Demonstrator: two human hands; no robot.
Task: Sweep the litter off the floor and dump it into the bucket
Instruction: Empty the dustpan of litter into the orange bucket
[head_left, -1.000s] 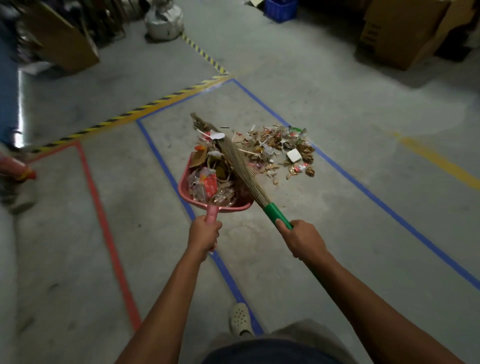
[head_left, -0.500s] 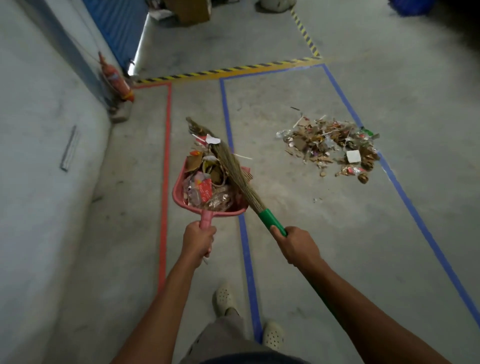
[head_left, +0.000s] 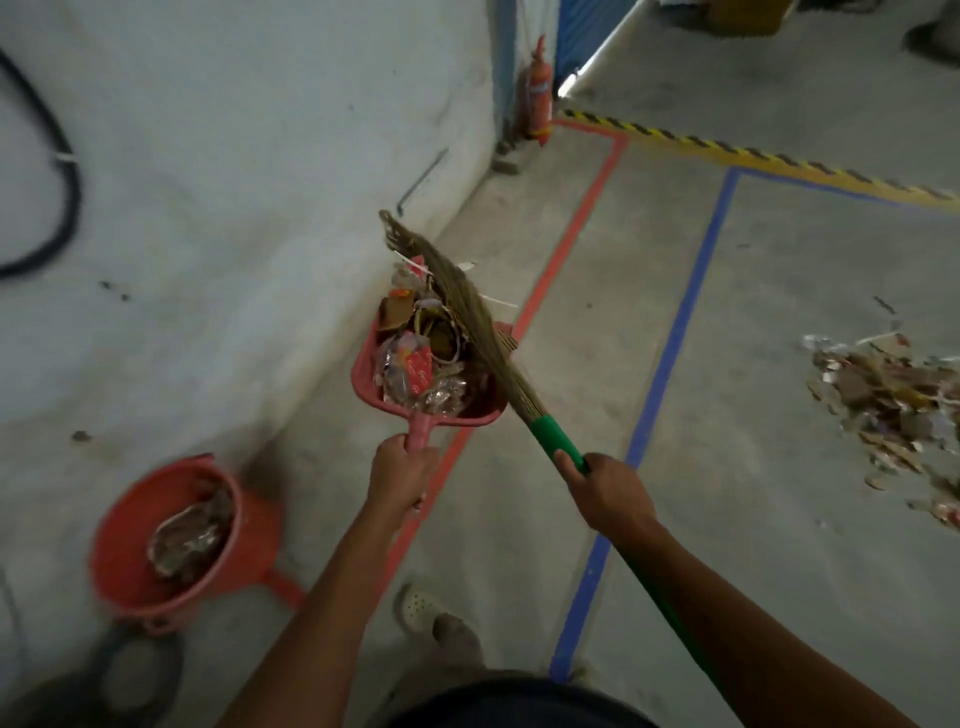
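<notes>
1. Bucket (head_left: 254, 540): red, on the floor (head_left: 753, 545) at its edge against the wall, left of the person. It already has crumpled wrappers inside. Probably parked there to stay out of the sweeping area.
2. Dustpan (head_left: 363, 376): red, looks lifted and roughly level over the red tape line, likely so nothing spills. Not yet over the bucket.
3. Litter in the pan (head_left: 415, 364): heaped clear wrappers, cardboard scraps, a red packet.
4. Left grip (head_left: 400, 478): closed round the dustpan's handle.
5. Broom (head_left: 467, 306): bristles laid across the load, apparently pinning it down for the carry.
6. Right grip (head_left: 608, 488): closed round the broom's green handle, just below the bristles.
7. Litter pile (head_left: 893, 410): loose on the floor past the blue tape line, far right. Blurred paper, foil and brown scraps, not yet swept.
</notes>
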